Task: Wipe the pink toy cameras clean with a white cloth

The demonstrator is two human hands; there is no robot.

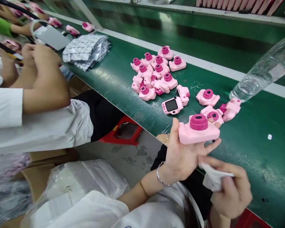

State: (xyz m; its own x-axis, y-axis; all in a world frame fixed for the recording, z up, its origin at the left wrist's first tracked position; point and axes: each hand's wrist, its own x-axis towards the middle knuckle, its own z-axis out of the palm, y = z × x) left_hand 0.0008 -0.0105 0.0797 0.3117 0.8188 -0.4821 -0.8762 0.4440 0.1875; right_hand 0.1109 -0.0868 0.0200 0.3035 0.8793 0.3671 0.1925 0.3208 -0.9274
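My left hand [180,155] holds a pink toy camera [198,129] with a magenta lens, lens side up, just above the near edge of the green belt [251,148]. My right hand [230,190] pinches a white cloth [212,179] right below the camera. A silver bracelet sits on my left wrist. On the belt beyond lie a camera with its screen showing [172,105] and three more pink cameras [207,96], with a pile of several pink cameras [154,74] farther back.
A clear plastic bottle [263,71] lies tilted at the right. A stack of silvery bags [86,50] sits at the left of the belt. A co-worker's arms [42,79] in white sleeves work at the left. A red stool [121,131] stands below. Bagged boxes [85,183] rest near my lap.
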